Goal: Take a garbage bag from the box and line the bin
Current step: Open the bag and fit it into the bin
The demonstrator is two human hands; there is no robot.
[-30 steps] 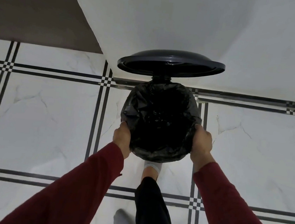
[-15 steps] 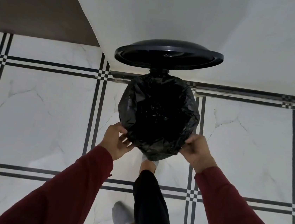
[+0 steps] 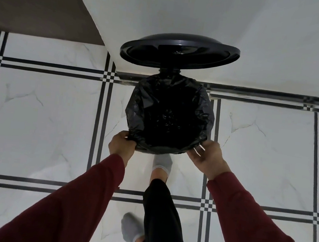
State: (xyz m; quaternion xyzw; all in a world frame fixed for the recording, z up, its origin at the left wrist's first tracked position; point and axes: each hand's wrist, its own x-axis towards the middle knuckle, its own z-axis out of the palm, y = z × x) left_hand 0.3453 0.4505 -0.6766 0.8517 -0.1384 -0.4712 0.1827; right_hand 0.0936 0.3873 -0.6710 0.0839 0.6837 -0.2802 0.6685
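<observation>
A black garbage bag (image 3: 168, 106) lies spread over the mouth of a round pedal bin, covering its rim and sides. The bin's black lid (image 3: 179, 53) stands raised behind it. My left hand (image 3: 121, 145) pinches the bag's edge at the near left of the rim. At the near right, my right hand (image 3: 207, 158) holds the bag's edge with curled fingers. A foot in a grey sock (image 3: 162, 163) rests at the bin's front base, where the pedal would be hidden. The box is out of view.
The bin stands against a white wall (image 3: 264, 33) on a white marble-look tiled floor (image 3: 41, 117) with black grid lines. My other foot (image 3: 132, 231) stands further back. A dark brown surface (image 3: 29, 0) fills the upper left.
Both hands slid from the sides of the bin round to its near edge, pulling the bag's edge lower over the rim. The camera view shifted slightly.
</observation>
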